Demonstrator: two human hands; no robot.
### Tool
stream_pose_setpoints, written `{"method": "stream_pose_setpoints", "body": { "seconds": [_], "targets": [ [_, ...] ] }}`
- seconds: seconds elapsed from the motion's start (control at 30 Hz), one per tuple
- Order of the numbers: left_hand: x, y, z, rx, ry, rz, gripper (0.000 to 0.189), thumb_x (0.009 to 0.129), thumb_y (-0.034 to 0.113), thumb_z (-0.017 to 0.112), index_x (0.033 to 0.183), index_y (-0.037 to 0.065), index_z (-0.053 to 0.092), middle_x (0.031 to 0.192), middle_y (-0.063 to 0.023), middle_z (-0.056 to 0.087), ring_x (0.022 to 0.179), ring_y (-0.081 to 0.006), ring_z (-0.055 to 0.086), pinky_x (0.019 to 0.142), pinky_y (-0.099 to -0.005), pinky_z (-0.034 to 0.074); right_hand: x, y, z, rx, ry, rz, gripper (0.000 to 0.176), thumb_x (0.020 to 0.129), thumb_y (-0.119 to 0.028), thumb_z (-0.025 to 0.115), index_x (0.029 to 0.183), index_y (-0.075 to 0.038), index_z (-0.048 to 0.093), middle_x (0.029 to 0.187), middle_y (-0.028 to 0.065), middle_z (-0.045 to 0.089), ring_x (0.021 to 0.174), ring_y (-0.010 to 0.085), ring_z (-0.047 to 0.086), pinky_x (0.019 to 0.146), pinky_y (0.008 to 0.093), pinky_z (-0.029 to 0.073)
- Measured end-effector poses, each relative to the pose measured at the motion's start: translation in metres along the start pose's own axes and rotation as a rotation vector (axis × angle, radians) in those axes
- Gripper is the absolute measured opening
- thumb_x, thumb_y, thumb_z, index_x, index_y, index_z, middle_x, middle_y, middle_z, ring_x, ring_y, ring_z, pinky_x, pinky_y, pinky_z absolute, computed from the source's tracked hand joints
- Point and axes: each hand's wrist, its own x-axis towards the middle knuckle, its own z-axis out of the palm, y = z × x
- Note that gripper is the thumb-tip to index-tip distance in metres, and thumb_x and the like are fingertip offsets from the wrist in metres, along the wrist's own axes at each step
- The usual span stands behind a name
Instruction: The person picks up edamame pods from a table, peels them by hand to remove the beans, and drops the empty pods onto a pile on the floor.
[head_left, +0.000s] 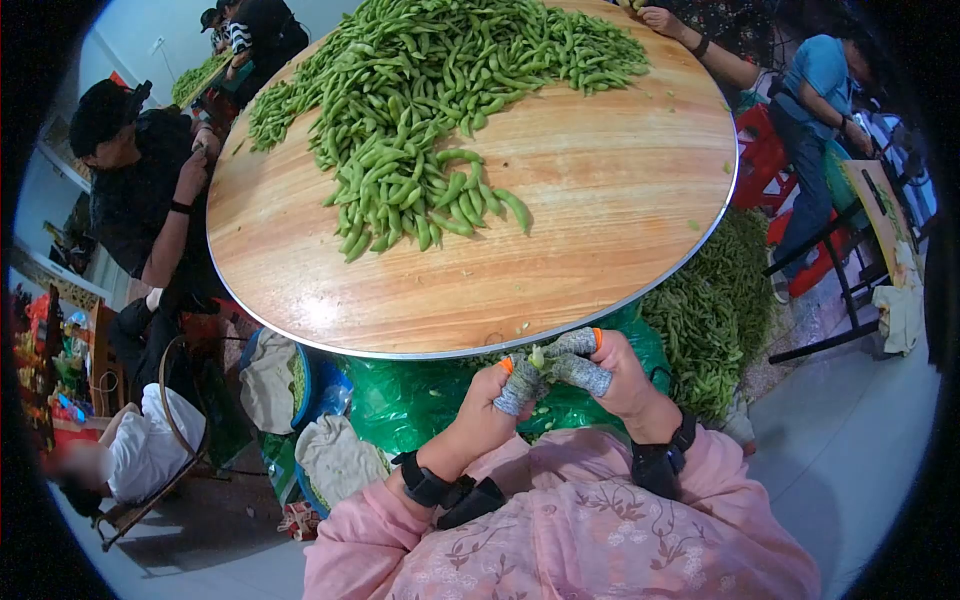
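My left hand (497,398) and my right hand (612,372) meet just off the near edge of the round wooden table (600,190). Grey wrappings cover several fingers, and each thumb wears an orange tip cover. Both hands are closed, fingertips together on a pale green edamame pod (537,357), mostly hidden by the fingers. A large heap of green edamame pods (420,90) lies on the far and middle part of the tabletop. Below my hands, a green plastic sheet (400,400) hangs or lies under the table edge.
Pods or stalks are piled on the floor (715,310) at right. Cloth-covered tubs (270,380) stand at lower left. A person in black (140,190) sits at the left; another person's hand (665,22) is at the far edge. Red stools (765,150) stand at right.
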Motion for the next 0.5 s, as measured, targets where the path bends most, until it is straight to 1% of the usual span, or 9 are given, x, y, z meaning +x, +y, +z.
{"method": "stream_pose_setpoints", "body": {
  "seconds": [0.03,0.1,0.13,0.2,0.23,0.3,0.33,0.43,0.5],
  "targets": [
    [0.0,-0.003,-0.002,0.0,0.0,0.0,0.02,0.087,0.019,0.043,0.078,0.003,0.051,0.054,-0.0004,0.045,0.047,-0.009,0.042,0.043,-0.0237,0.034,0.0,0.001,-0.001,0.0,0.0,0.0,0.016,0.079,-0.002,0.055,0.094,0.002,0.057,0.088,0.0038,0.06,0.079,0.0095,0.053,0.073,0.023,0.042],
    [0.001,-0.008,-0.005,-0.367,-0.048,-0.202,0.024,0.088,0.024,0.042,0.078,0.003,0.051,0.054,0.0029,0.043,0.047,-0.005,0.04,0.043,-0.0198,0.031,0.0,0.001,-0.002,-0.037,-0.013,-0.01,0.016,0.078,-0.001,0.054,0.093,0.002,0.058,0.088,0.0041,0.06,0.079,0.009,0.053,0.072,0.0235,0.043],
    [0.001,-0.01,-0.006,-0.368,-0.045,-0.202,0.024,0.088,0.024,0.042,0.078,0.003,0.051,0.054,0.0029,0.043,0.047,-0.005,0.04,0.043,-0.0198,0.031,0.0,0.0,-0.003,-0.036,-0.016,-0.008,0.016,0.078,-0.001,0.054,0.093,0.002,0.058,0.088,0.0041,0.06,0.079,0.009,0.053,0.072,0.0235,0.043],
    [0.002,-0.013,-0.006,-0.228,-0.045,-0.21,0.027,0.088,0.032,0.042,0.082,0.007,0.05,0.057,0.0036,0.043,0.049,-0.0049,0.038,0.043,-0.0196,0.028,-0.002,-0.008,0.0,-0.287,0.005,0.017,0.017,0.075,0.002,0.053,0.092,0.002,0.058,0.086,0.0043,0.061,0.077,0.0091,0.053,0.07,0.0237,0.043],
    [0.003,-0.011,-0.004,-0.229,-0.043,-0.211,0.027,0.088,0.032,0.042,0.082,0.007,0.05,0.057,0.0036,0.043,0.049,-0.0049,0.038,0.043,-0.0196,0.028,-0.002,-0.015,0.002,-0.287,0.003,0.019,0.017,0.075,0.002,0.053,0.092,0.002,0.058,0.086,0.0043,0.061,0.077,0.0091,0.053,0.07,0.0237,0.043],
    [0.005,-0.006,0.002,0.069,0.085,-0.021,0.015,0.086,0.016,0.044,0.081,0.003,0.051,0.059,0.0032,0.045,0.054,-0.0052,0.039,0.049,-0.0188,0.033,-0.002,-0.026,0.007,-0.46,0.022,0.034,0.021,0.072,0.003,0.052,0.092,0.001,0.059,0.084,0.0068,0.061,0.073,0.0093,0.053,0.067,0.0239,0.044],
    [0.005,-0.009,0.001,0.069,0.087,-0.021,0.015,0.086,0.016,0.044,0.081,0.003,0.051,0.059,0.0032,0.045,0.054,-0.0052,0.039,0.049,-0.0188,0.033,-0.002,-0.026,0.006,-0.46,0.02,0.035,0.021,0.072,0.003,0.052,0.092,0.001,0.059,0.084,0.0068,0.061,0.073,0.0093,0.053,0.067,0.0239,0.044],
    [0.006,-0.021,-0.006,0.061,0.019,-0.003,0.014,0.086,0.018,0.048,0.089,0.005,0.052,0.071,0.0053,0.049,0.057,-0.0032,0.041,0.052,-0.0165,0.034,-0.002,-0.021,0.001,-0.542,-0.032,-0.018,0.022,0.069,0.003,0.054,0.09,0.0,0.059,0.081,0.0102,0.061,0.07,0.0098,0.053,0.065,0.025,0.044],
    [0.006,-0.022,-0.01,0.057,-0.052,-0.133,0.015,0.086,0.016,0.046,0.092,0.005,0.053,0.074,0.0044,0.051,0.059,-0.0039,0.043,0.052,-0.0165,0.036,0.0,-0.014,-0.004,-0.512,-0.052,0.099,0.02,0.067,0.0,0.054,0.086,-0.001,0.059,0.073,0.0133,0.058,0.063,0.0121,0.052,0.06,0.0274,0.043]
  ]
}}
